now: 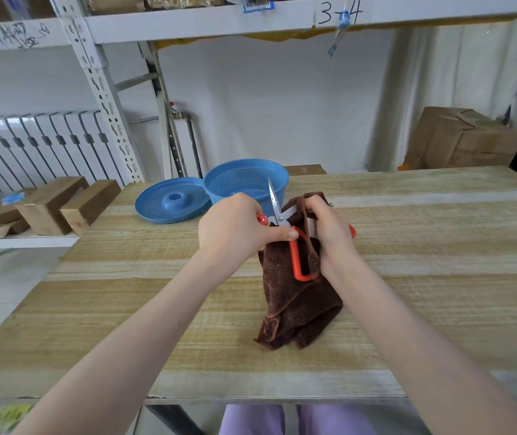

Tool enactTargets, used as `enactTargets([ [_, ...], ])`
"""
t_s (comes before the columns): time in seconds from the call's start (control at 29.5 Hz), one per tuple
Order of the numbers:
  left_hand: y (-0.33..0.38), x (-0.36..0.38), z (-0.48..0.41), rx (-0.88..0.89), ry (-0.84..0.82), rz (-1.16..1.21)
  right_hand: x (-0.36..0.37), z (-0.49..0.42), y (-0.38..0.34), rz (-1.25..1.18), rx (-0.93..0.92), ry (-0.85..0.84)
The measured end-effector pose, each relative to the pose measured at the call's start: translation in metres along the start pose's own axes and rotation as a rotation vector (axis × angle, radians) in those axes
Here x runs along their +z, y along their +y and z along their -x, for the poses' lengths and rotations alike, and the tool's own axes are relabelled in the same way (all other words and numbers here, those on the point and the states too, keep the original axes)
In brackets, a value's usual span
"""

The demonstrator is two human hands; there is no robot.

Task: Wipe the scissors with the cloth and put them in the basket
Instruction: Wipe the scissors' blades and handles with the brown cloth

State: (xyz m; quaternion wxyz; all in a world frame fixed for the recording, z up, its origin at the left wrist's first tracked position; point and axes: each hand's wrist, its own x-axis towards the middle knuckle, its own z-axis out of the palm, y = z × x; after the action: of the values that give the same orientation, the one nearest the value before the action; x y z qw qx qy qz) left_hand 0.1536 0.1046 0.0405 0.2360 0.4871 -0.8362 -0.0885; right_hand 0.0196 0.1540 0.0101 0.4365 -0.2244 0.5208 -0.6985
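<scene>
On table (407,277), centre, just before the basket:

Item 1. Scissors (277,215), red handles, steel blades, splayed wide. One blade stands bare, tip up and away toward the basket. The other runs right and is hidden in the cloth. One handle loop hangs down over the cloth. Held clear of the table and not yet in the basket.

Item 2. Cloth (298,309), dark brown. The upper end is bunched round the hidden blade and the lower end lies crumpled on the table.

Item 3. Left hand (235,227). Fingers are curled about a handle, with the thumb laid across near the pivot.

Item 4. Right hand (329,227). Closed round the cloth fold over the blade. A red piece shows past it, and whether it belongs to the scissors cannot be told.

Item 5. Basket (238,180), blue and open, with its lid (172,200) just beside it on the left.

Hazards, as judged:
- A thin or slipping fold would put the edge against the right fingers.
- A squeeze of the handles would close the blades on cloth or fingers.
- The bare tip could catch the basket mesh on entry.
- The trailing cloth may drag along.
</scene>
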Motion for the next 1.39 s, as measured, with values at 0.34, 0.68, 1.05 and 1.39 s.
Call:
enactTargets([
  [0.34,0.0,0.0,0.0,0.002,0.02,0.011,-0.002,-0.003,0.001,-0.016,-0.026,-0.001],
  [0.68,0.0,0.0,-0.002,0.005,0.012,0.012,-0.001,-0.003,0.004,-0.011,-0.017,-0.052],
  [1.05,0.0,0.001,-0.001,-0.005,-0.016,0.001,-0.002,-0.004,0.007,0.009,0.003,-0.019],
  [1.39,0.0,-0.001,0.003,-0.007,-0.022,0.007,-0.007,-0.005,0.001,0.045,0.007,-0.04],
])
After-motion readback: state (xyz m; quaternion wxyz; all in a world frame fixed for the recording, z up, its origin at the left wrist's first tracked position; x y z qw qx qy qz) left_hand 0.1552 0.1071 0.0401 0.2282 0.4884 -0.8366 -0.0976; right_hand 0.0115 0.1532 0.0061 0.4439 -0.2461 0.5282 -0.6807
